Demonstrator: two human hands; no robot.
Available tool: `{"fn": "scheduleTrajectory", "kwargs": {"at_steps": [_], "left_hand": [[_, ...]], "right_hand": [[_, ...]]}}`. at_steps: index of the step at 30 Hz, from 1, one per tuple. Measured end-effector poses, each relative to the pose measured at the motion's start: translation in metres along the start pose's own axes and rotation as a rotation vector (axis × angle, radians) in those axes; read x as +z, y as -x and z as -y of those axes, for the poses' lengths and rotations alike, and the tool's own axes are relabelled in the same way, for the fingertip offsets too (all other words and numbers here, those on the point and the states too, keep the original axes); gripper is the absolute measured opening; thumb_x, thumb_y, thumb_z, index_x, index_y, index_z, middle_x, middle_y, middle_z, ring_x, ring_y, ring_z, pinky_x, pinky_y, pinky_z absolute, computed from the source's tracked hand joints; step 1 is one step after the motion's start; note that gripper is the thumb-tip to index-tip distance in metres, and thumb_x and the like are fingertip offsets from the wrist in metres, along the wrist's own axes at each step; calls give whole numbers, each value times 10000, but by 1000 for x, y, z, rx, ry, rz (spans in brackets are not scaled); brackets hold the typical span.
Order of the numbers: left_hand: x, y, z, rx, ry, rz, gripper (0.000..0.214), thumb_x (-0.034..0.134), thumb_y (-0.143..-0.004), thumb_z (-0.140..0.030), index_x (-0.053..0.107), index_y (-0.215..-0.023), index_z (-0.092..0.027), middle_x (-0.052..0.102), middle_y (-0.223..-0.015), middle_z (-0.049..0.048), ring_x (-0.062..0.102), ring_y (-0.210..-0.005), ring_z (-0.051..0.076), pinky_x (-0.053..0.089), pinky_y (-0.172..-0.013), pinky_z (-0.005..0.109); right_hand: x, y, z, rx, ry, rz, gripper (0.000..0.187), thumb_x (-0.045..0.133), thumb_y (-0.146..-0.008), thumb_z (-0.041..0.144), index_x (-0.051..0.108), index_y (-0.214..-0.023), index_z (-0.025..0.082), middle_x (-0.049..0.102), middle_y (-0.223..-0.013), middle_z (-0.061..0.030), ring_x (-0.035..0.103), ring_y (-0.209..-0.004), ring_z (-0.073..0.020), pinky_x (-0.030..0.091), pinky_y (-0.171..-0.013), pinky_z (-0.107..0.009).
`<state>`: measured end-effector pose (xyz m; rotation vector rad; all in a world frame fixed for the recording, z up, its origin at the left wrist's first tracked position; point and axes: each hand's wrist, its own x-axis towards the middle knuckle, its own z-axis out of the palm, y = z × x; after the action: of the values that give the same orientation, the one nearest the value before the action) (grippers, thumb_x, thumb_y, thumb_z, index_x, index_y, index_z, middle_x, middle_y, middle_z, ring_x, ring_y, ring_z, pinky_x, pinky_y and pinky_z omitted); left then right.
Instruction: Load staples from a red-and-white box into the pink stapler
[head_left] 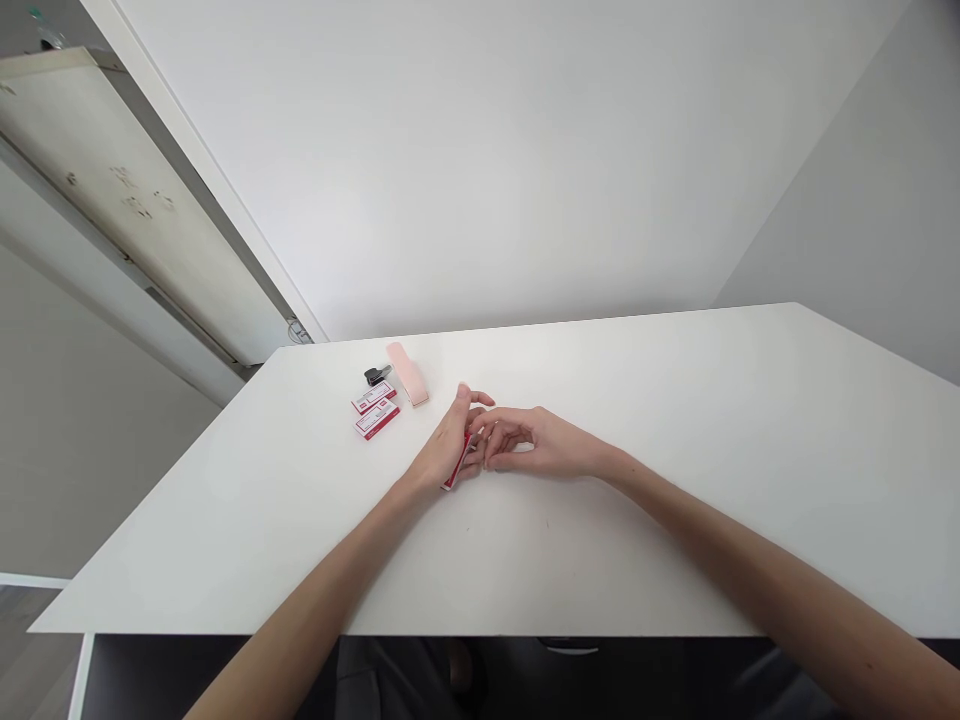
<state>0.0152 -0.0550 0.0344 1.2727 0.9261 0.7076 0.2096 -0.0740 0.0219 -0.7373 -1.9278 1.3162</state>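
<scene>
My left hand (pixel 448 440) is wrapped round a small red and white staple box (pixel 458 463), which is partly hidden by the palm and fingers. Close against it, my right hand (pixel 529 440) reaches its curled fingers to the box's end. A small greyish bit shows between the two hands, too small to name. To the left of my left hand, a pink stapler (pixel 408 374) lies on the white table. Beside it are two more red and white boxes, a nearer one (pixel 377 418) and a farther one (pixel 373 397), and a black staple remover (pixel 377 375).
The white table (pixel 637 560) meets a pale wall (pixel 510 170) at its back edge. A grey wall (pixel 885 200) stands on the right. Tiny dark specks lie on the tabletop in front of my hands. My legs show below the front edge.
</scene>
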Motion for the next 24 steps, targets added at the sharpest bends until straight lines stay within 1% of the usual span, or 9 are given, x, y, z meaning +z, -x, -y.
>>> {"fn": "scheduleTrajectory", "kwargs": {"at_steps": [5, 8, 10, 13, 15, 17, 19, 21, 24], "left_hand": [[2, 3, -4, 46, -56, 14, 533, 404, -970, -763, 546, -1096, -265, 497, -672, -48, 328, -413, 82, 284, -368, 199], [3, 4, -6, 65, -63, 10, 528, 436, -968, -746, 565, -1107, -253, 516, -704, -43, 367, -404, 82, 326, -365, 212], [4, 3, -6, 55, -15, 0, 536, 470, -951, -749, 577, -1105, -246, 534, -727, -37, 373, -399, 79, 324, -351, 209], [3, -2, -5, 20, 122, -45, 547, 529, -916, -750, 584, -1095, -236, 524, -699, -44, 343, -377, 71, 303, -336, 201], [0, -5, -4, -21, 215, -72, 508, 547, -920, -704, 587, -1080, -224, 454, -610, -68, 311, -353, 73, 302, -342, 200], [-4, -7, -4, -53, 337, -119, 414, 529, -943, -598, 587, -1042, -201, 403, -570, -76, 301, -354, 78, 299, -351, 197], [-10, -8, -5, -41, 500, -189, 299, 498, -932, -462, 579, -980, -178, 413, -594, -59, 327, -387, 85, 307, -364, 197], [-14, -8, -6, -10, 650, -225, 208, 483, -880, -357, 562, -904, -166, 414, -625, -43, 352, -428, 92, 342, -389, 208], [-15, -9, -8, 16, 771, -214, 116, 494, -807, -281, 528, -817, -171, 372, -639, -41, 364, -470, 100, 379, -428, 225]], "right_hand": [[-2, 2, 0, 9, -5, 35, 409, 693, -924, 278, 676, -1331, 313, 796, -947, 11, 770, -984, -222, 586, -979, -435], [-2, 2, -2, 11, -18, 90, 472, 695, -929, 277, 650, -1396, 328, 798, -955, 7, 770, -1009, -224, 583, -995, -445], [-1, 2, -4, 14, -54, 97, 489, 706, -925, 279, 645, -1408, 330, 796, -977, -3, 763, -1035, -230, 582, -1001, -454], [3, 2, -7, 30, -143, 67, 539, 729, -912, 269, 621, -1438, 319, 782, -980, -13, 750, -1037, -228, 580, -1000, -449], [5, 1, -8, 62, -200, 50, 640, 743, -904, 256, 548, -1510, 320, 769, -956, -8, 743, -1000, -214, 578, -991, -436], [6, 1, -7, 97, -242, 32, 739, 753, -900, 254, 461, -1575, 326, 760, -954, -6, 734, -962, -202, 576, -974, -424], [6, 1, -5, 110, -274, 17, 785, 764, -897, 263, 420, -1599, 336, 758, -965, -7, 725, -941, -195, 576, -947, -411], [6, 1, -5, 93, -293, 41, 754, 775, -894, 274, 463, -1577, 339, 761, -966, -10, 717, -925, -188, 576, -922, -392], [7, 1, -5, 59, -293, 150, 572, 771, -904, 296, 623, -1456, 319, 774, -981, -22, 719, -931, -183, 575, -908, -367]]}}
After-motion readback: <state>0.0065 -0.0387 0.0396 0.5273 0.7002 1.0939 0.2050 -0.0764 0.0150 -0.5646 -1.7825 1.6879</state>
